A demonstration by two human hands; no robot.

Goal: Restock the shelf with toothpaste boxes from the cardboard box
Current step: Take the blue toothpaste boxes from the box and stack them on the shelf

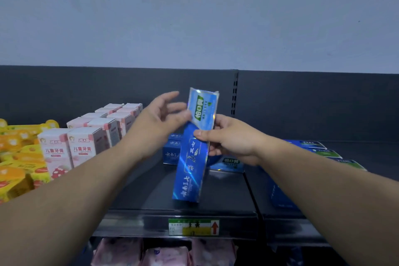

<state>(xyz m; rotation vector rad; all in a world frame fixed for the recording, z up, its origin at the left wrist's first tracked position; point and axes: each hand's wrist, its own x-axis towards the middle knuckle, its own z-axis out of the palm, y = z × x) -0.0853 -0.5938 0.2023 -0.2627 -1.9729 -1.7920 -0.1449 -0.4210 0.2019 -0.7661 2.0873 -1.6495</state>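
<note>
Right hand clamped on two toothpaste boxes (above the shelf), left hand fingers apart.

The pale blue box carries a green label; the deep blue box has white writing. The cartons are pink and white, the packs yellow and orange. The shelf is dark grey, its tag green, yellow and white.

left hand blurred; pink packs cut off below.
</note>
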